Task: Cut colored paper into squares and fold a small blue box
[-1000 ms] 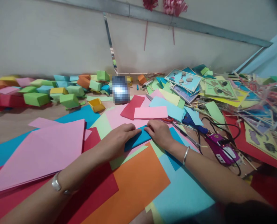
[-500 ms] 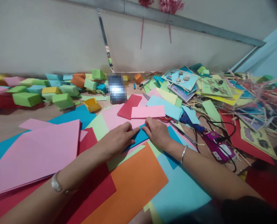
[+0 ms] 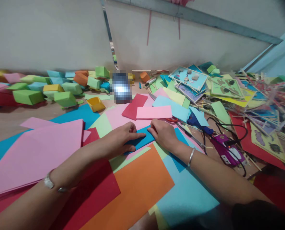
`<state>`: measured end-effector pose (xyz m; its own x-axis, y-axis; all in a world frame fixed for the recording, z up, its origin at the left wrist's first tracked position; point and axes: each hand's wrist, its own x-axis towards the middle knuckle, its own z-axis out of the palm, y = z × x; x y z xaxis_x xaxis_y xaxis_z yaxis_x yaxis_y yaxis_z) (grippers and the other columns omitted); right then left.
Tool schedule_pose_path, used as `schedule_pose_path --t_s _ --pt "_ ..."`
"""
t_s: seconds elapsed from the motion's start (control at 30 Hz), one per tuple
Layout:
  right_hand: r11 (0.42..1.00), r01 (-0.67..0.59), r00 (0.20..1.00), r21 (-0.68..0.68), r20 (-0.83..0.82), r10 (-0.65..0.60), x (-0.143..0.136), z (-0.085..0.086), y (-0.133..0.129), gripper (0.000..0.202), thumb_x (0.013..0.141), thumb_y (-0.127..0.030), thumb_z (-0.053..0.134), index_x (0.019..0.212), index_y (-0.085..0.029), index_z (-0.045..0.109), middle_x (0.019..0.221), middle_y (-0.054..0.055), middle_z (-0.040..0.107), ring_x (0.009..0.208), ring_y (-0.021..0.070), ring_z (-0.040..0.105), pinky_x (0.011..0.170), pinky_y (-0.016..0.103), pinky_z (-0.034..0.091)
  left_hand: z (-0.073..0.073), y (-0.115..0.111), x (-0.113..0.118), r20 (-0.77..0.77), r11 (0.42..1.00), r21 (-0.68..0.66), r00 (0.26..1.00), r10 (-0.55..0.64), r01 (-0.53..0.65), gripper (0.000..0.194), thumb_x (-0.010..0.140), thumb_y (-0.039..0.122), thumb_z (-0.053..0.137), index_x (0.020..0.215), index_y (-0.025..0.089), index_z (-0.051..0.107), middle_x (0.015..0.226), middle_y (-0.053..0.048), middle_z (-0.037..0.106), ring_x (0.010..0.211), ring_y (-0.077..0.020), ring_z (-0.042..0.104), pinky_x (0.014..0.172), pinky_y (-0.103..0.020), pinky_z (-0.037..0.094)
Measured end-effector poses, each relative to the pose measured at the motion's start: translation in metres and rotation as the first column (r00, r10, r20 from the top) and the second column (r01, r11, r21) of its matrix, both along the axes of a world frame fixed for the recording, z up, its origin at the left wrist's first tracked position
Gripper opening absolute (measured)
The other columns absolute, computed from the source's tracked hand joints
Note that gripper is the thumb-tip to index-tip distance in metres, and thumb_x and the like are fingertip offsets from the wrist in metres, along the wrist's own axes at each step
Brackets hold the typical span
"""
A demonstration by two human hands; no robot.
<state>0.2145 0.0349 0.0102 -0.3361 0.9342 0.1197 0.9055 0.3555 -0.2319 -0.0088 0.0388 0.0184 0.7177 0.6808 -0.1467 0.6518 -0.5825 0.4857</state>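
A folded strip of blue paper [image 3: 142, 141] lies between my hands on top of other coloured sheets. My left hand [image 3: 120, 138] rests on its left part, with the index finger and thumb stretched out and apart and the other fingers curled. My right hand [image 3: 165, 136] is closed over the strip's right end, its thumb and fingertips pressing the far edge. Just below lies an orange sheet [image 3: 137, 185]. Beyond my fingers is a folded pink piece [image 3: 154, 112], beside a folded red piece [image 3: 134, 107].
A stack of pink paper [image 3: 41, 153] lies left. Folded paper boxes [image 3: 28, 96] line the wall. Right of my hands are a utility knife [image 3: 190, 135], a blue glue gun [image 3: 200, 124] and a purple power strip [image 3: 228, 150] with black cable. Framed pictures [image 3: 189, 78] lie behind.
The camera view has shifted slightly. My left hand's index finger and thumb have spread farther apart along the blue strip. My right hand stays at its right end.
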Motion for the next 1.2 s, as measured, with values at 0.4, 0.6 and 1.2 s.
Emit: schedule_pose_path --t_s 0.4,0.6,1.2 --pt "0.893 -0.442 0.784 -0.08 0.45 0.428 -0.022 0.028 -0.077 0.05 0.093 -0.003 0.041 0.141 -0.005 0.052 0.066 0.009 0.064 0.059 0.0191 0.055 0.052 0.031 0.026 -0.003 0.001 -0.001 0.061 1.0 -0.02 0.998 0.0 0.001 0.052 0.086 0.024 0.059 0.137 0.031 0.061 0.11 -0.008 0.054 0.096 -0.0215 0.057 0.084 -0.032 0.048" --pt "0.911 -0.277 0.754 -0.307 0.518 0.404 -0.027 0.04 -0.084 0.064 0.083 0.002 0.048 0.147 0.005 0.043 0.053 0.008 0.06 0.05 0.0177 0.053 0.047 0.029 0.029 0.002 0.0 0.002 0.041 0.997 -0.068 0.998 0.043 -0.04 0.049 0.083 0.027 0.062 0.132 0.034 0.065 0.109 -0.007 0.055 0.093 -0.0221 0.057 0.082 -0.033 0.048" --pt "0.955 -0.072 0.795 -0.289 0.561 0.23 -0.012 0.04 -0.069 0.056 0.086 0.006 0.042 0.141 0.003 0.052 0.057 0.011 0.064 0.051 0.0193 0.061 0.045 0.028 0.034 -0.002 0.0 0.0 0.027 0.999 -0.035 0.999 0.036 -0.035 0.05 0.084 0.028 0.062 0.134 0.035 0.063 0.11 -0.007 0.055 0.093 -0.0219 0.058 0.082 -0.031 0.048"
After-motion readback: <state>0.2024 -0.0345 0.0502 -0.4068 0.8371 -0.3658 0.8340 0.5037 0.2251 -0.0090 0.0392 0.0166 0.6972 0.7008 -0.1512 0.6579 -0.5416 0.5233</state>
